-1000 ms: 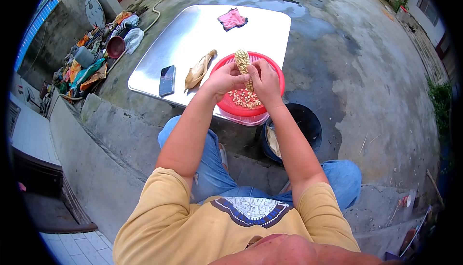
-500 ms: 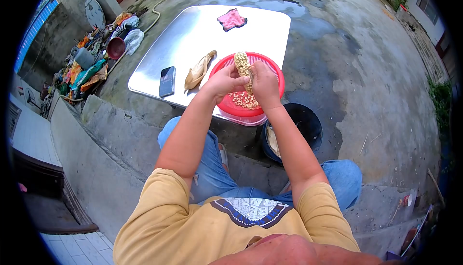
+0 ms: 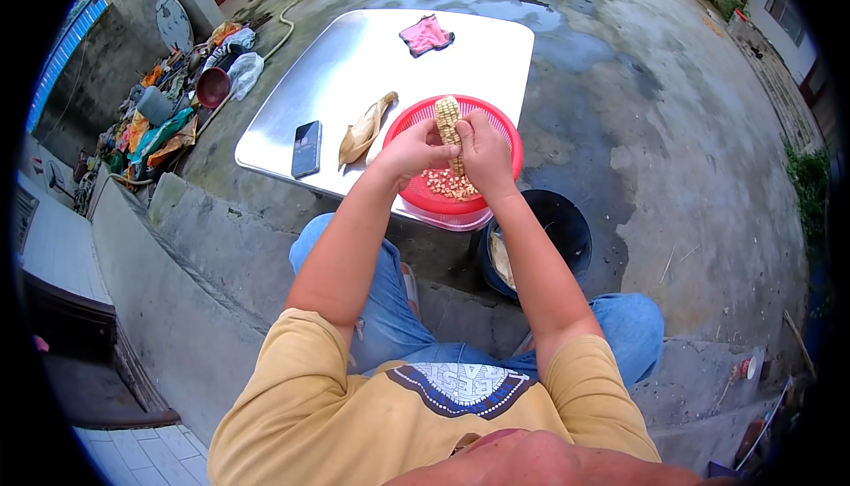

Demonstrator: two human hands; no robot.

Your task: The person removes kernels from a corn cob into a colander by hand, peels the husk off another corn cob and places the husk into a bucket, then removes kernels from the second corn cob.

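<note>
A pale yellow ear of corn point(image 3: 447, 114) stands nearly upright between my two hands, over a red plastic basket point(image 3: 411, 119). My left hand point(image 3: 415, 149) is closed around the ear's left side. From the right, my right hand point(image 3: 486, 155) grips it too, with the thumb pressed to the kernels. Loose corn kernels point(image 3: 450, 186) lie in the bottom of the basket below. The lower end of the ear is partly hidden by my fingers.
The basket sits near the front edge of a shiny metal table point(image 3: 292, 88). On it are a dry corn husk point(image 3: 361, 136), a phone point(image 3: 306, 149) and a pink cloth point(image 3: 426, 35). A dark bucket point(image 3: 580, 240) with husks stands below, by my right forearm.
The ear has shifted slightly to the right and turned more upright. My right thumb has moved across to its face. The table items stay where they were.
</note>
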